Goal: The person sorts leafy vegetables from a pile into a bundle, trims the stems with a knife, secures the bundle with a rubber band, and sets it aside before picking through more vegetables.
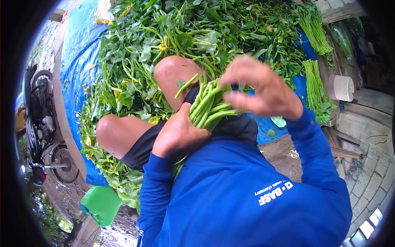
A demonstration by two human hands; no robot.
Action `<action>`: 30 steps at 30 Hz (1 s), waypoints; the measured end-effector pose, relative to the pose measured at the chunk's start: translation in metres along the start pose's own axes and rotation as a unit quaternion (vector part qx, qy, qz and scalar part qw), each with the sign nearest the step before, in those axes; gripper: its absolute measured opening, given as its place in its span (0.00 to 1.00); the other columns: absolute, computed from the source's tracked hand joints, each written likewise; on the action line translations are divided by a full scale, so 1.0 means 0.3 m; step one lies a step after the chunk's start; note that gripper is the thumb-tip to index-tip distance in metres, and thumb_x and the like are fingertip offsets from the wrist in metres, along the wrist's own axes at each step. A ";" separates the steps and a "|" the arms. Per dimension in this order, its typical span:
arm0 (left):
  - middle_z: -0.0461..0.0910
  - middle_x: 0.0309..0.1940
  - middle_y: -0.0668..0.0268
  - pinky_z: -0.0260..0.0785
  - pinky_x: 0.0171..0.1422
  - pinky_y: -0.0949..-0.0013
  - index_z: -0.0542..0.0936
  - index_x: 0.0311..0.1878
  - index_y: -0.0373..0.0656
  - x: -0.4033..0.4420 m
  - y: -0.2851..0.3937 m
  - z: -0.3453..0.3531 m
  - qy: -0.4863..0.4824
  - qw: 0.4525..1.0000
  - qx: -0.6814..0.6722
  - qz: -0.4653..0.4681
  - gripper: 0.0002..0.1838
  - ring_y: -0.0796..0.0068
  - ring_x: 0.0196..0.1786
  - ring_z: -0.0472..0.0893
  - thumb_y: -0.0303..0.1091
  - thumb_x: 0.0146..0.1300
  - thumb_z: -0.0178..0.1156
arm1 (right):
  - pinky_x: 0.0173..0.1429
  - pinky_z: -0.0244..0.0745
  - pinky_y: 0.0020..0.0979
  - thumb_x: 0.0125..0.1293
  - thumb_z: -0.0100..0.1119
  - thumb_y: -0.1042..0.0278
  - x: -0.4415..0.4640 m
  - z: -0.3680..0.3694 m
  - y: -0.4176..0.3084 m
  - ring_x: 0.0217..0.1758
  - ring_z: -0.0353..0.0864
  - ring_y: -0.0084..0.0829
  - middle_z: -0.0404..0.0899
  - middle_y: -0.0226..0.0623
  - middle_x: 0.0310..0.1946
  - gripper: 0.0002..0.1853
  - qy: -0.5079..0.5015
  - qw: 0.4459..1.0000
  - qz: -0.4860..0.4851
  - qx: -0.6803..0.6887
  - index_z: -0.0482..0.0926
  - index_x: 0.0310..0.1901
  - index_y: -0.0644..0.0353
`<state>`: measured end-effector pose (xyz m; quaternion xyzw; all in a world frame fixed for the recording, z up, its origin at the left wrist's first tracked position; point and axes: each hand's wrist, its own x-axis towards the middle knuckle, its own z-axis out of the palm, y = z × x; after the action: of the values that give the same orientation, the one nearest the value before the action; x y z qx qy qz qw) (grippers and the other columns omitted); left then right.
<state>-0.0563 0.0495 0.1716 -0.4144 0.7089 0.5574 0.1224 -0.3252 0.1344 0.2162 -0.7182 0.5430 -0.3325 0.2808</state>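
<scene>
My left hand point(178, 131) is wrapped round a bunch of green stems point(207, 103) over my lap, with the cut ends pointing up and right. Just beyond the upper right side of the bunch is my right hand point(257, 88), blurred by motion, its thumb and fingers apart with nothing plain between them. A large heap of leafy greens point(135, 57) spreads in front of my bare knees, with some yellow leaves in it.
Under the heap lies a blue tarp point(78, 61). Tied stem bundles point(314, 88) rest at the right, near a whitish roll point(341, 87). A green container point(101, 205) stands lower left, and a motorcycle point(43, 127) is at the far left.
</scene>
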 end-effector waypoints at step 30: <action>0.85 0.57 0.64 0.77 0.62 0.67 0.76 0.74 0.34 -0.068 -0.089 -0.092 -0.014 0.928 -0.363 0.081 0.42 0.74 0.55 0.83 0.35 0.56 0.80 | 0.39 0.85 0.27 0.77 0.75 0.54 -0.045 0.414 0.003 0.37 0.88 0.23 0.90 0.33 0.43 0.22 0.056 0.759 0.330 0.558 0.85 0.61 0.63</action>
<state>-0.0162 0.0330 0.1756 -0.3634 0.4873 0.7908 -0.0724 -0.2311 0.1525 0.1361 -0.1903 0.4793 -0.5031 0.6935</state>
